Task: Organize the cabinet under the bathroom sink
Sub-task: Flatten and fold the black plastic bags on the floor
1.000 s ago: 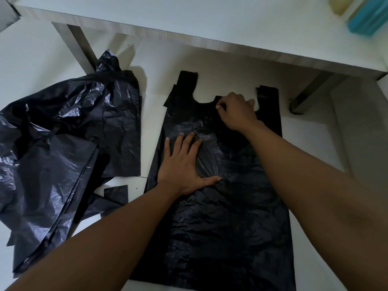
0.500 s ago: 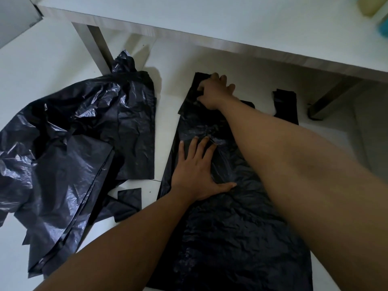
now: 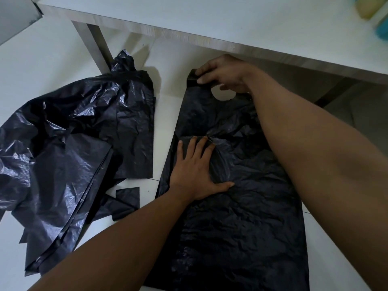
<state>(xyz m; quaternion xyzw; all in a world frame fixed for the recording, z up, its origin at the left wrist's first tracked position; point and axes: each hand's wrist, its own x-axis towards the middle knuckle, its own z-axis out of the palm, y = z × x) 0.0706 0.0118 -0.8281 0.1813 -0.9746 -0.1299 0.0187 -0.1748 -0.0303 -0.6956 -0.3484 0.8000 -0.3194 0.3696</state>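
A black plastic bag (image 3: 237,217) lies spread flat on the white floor in front of me, its handles pointing toward the cabinet. My left hand (image 3: 195,169) presses palm-down on the bag's middle, fingers apart. My right hand (image 3: 224,74) reaches across and pinches the bag's left handle (image 3: 192,78) between thumb and fingers, near the cabinet's lower edge. The bag's right handle is hidden behind my right forearm.
A crumpled heap of several black bags (image 3: 69,143) lies on the floor to the left. The cabinet's pale shelf edge (image 3: 210,38) runs across the top, with a support leg (image 3: 94,45) at left. A yellowish bottle (image 3: 369,7) and a teal thing (image 3: 382,30) stand top right.
My right hand went from the bag's neckline leftward to the left handle and took hold of it. My left hand stayed flat on the bag. The view shifted slightly.
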